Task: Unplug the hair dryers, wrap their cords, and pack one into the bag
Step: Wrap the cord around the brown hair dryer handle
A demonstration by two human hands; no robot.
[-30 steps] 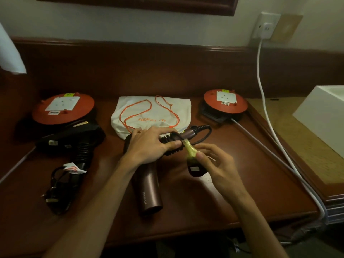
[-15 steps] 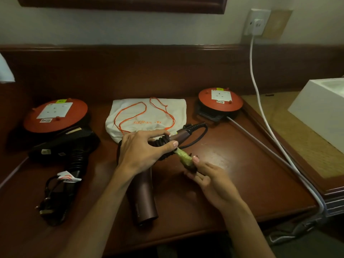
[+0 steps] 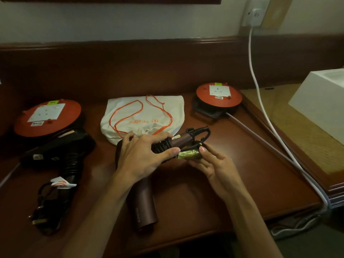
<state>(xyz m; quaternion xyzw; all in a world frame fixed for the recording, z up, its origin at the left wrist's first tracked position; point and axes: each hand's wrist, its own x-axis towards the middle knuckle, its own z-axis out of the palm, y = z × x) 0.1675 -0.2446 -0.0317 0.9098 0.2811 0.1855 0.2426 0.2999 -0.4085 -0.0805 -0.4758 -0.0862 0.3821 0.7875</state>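
Observation:
A brown hair dryer (image 3: 143,203) lies mid-table, barrel toward me, its handle pointing right with black cord (image 3: 163,146) coiled round it. My left hand (image 3: 141,155) grips the wrapped handle. My right hand (image 3: 212,166) holds the cord's plug (image 3: 189,154), which has a yellow-green wrap, right beside the handle. A white drawstring bag (image 3: 141,116) with orange cords lies flat behind the dryer. A black hair dryer (image 3: 61,146) lies at the left, its cord bundled with the plug (image 3: 39,221) loose on the table.
Two red round socket reels sit at the back: one left (image 3: 46,118), one right (image 3: 219,97). A white cable (image 3: 260,101) runs from the wall socket (image 3: 256,13) down the table's right edge. A white box (image 3: 320,101) stands at right on a lower ledge.
My right hand brought the plug up and against the cord-wrapped handle; it was lower and farther from the handle a second ago. The left hand kept its grip on the handle.

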